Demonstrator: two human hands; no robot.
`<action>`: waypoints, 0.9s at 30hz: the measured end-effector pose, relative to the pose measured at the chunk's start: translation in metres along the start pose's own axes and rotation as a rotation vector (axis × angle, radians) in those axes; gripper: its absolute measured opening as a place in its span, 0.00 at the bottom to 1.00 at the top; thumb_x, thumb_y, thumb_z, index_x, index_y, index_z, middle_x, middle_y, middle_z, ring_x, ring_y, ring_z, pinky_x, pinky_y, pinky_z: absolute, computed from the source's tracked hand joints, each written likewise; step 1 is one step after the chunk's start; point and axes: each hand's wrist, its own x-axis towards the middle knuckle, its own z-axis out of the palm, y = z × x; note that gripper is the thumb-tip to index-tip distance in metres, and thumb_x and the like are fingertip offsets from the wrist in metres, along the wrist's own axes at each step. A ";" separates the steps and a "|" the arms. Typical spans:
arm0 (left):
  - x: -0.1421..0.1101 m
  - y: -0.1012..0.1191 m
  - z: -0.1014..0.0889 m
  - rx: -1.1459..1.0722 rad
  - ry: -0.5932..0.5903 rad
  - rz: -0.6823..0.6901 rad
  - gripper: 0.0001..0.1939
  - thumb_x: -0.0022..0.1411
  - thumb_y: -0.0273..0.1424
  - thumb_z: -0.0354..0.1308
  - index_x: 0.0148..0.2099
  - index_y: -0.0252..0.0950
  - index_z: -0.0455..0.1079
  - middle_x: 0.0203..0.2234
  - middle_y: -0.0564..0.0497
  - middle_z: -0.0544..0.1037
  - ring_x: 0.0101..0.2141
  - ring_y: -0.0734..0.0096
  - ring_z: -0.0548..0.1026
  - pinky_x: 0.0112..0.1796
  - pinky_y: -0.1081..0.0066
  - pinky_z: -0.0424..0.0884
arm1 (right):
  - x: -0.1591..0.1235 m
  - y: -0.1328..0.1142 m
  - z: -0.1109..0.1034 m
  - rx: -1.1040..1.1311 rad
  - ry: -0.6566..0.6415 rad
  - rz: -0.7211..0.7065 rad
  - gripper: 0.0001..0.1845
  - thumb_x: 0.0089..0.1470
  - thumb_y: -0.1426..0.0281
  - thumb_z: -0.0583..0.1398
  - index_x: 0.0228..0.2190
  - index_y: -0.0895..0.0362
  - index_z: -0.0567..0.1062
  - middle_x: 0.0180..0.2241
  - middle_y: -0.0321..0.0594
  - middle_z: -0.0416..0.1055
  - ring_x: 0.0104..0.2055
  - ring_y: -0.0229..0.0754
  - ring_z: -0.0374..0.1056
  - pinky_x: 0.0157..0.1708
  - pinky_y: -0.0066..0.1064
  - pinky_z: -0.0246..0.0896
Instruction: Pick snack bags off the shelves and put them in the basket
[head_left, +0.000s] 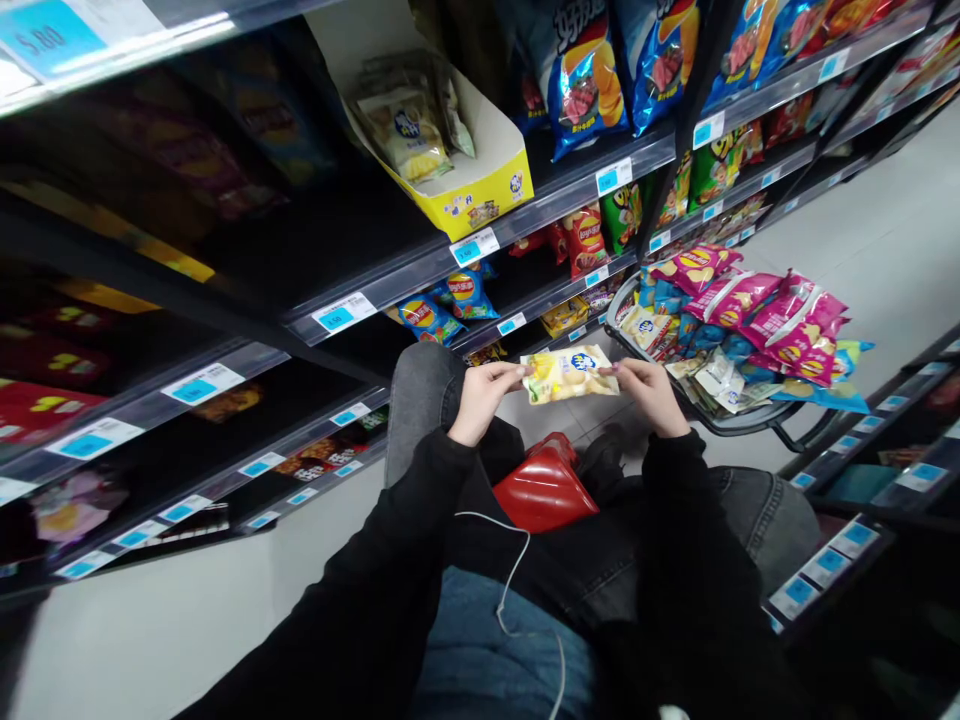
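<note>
Between my two hands a pale yellow snack packet (574,374) is stretched out flat, its printed face with a blue logo turned up toward me. My left hand (484,398) pinches its left end between thumb and fingers. At the right end, my right hand (651,392) grips the other edge the same way. The packet hangs in the air above my lap, in front of the shelves. A similar pale packet (409,132) lies with several others inside an open yellow and white display box (491,195) on the shelf up ahead.
To the right stands a basket (739,425) heaped with pink chip bags (795,325) and other packets. Beneath me is a red plastic stool (547,485). Shelf edges with price tags (343,313) run along the left and front; another shelf (829,570) borders the right. A white cable (517,570) hangs over my lap.
</note>
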 end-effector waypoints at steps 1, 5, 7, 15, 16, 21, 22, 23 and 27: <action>0.000 -0.002 0.002 0.012 0.038 0.012 0.10 0.44 0.31 0.63 0.30 0.29 0.75 0.27 0.46 0.78 0.29 0.69 0.75 0.35 0.70 0.72 | 0.002 0.003 0.004 -0.041 0.041 -0.009 0.13 0.47 0.61 0.60 0.25 0.60 0.75 0.26 0.38 0.73 0.29 0.38 0.68 0.31 0.29 0.63; 0.002 -0.007 0.006 -0.056 0.158 0.101 0.22 0.34 0.25 0.68 0.37 0.32 0.71 0.35 0.48 0.77 0.26 0.77 0.73 0.31 0.74 0.71 | 0.007 0.013 0.019 0.001 0.185 0.016 0.18 0.42 0.63 0.64 0.36 0.58 0.71 0.23 0.34 0.71 0.27 0.37 0.68 0.28 0.27 0.61; 0.002 -0.008 0.006 -0.134 0.148 0.068 0.31 0.33 0.25 0.69 0.44 0.34 0.68 0.40 0.47 0.75 0.25 0.79 0.73 0.31 0.73 0.72 | 0.008 0.015 0.023 0.077 0.191 0.051 0.20 0.43 0.62 0.63 0.39 0.57 0.70 0.23 0.34 0.71 0.27 0.37 0.68 0.29 0.27 0.61; 0.008 -0.016 0.000 -0.017 0.026 -0.142 0.20 0.32 0.30 0.70 0.32 0.28 0.73 0.21 0.49 0.77 0.22 0.72 0.74 0.26 0.73 0.71 | 0.010 0.022 0.017 0.068 -0.044 0.115 0.15 0.41 0.60 0.63 0.22 0.60 0.71 0.22 0.36 0.71 0.27 0.37 0.65 0.28 0.27 0.59; 0.010 -0.017 -0.001 0.012 0.040 -0.116 0.20 0.32 0.30 0.70 0.31 0.28 0.73 0.21 0.49 0.77 0.22 0.71 0.74 0.27 0.72 0.71 | 0.010 0.022 0.015 0.005 -0.077 0.104 0.15 0.42 0.60 0.62 0.21 0.60 0.70 0.21 0.36 0.70 0.26 0.37 0.65 0.27 0.27 0.59; 0.018 -0.020 -0.008 0.052 0.042 -0.079 0.20 0.32 0.33 0.71 0.31 0.29 0.75 0.24 0.46 0.79 0.25 0.65 0.76 0.30 0.67 0.74 | 0.009 0.018 0.009 -0.152 -0.245 0.038 0.11 0.46 0.64 0.61 0.27 0.60 0.74 0.27 0.37 0.74 0.32 0.40 0.68 0.34 0.29 0.63; 0.020 -0.020 -0.010 0.053 0.038 -0.078 0.20 0.32 0.33 0.71 0.31 0.29 0.75 0.24 0.46 0.79 0.26 0.64 0.77 0.30 0.66 0.74 | 0.009 0.018 0.009 -0.102 -0.283 0.047 0.12 0.46 0.64 0.60 0.31 0.60 0.75 0.31 0.39 0.75 0.34 0.41 0.69 0.36 0.31 0.64; 0.020 -0.021 -0.010 0.054 0.029 -0.077 0.21 0.32 0.33 0.71 0.31 0.29 0.75 0.24 0.46 0.79 0.26 0.64 0.77 0.30 0.66 0.74 | 0.009 0.019 0.009 -0.039 -0.309 0.063 0.15 0.46 0.64 0.61 0.34 0.60 0.75 0.34 0.40 0.75 0.37 0.42 0.69 0.39 0.32 0.64; 0.022 -0.023 -0.007 0.082 -0.054 -0.091 0.20 0.32 0.34 0.71 0.31 0.29 0.75 0.23 0.46 0.79 0.25 0.64 0.76 0.28 0.67 0.74 | 0.010 0.029 0.013 0.069 -0.292 0.117 0.20 0.44 0.62 0.63 0.39 0.60 0.75 0.38 0.42 0.75 0.41 0.45 0.70 0.41 0.34 0.66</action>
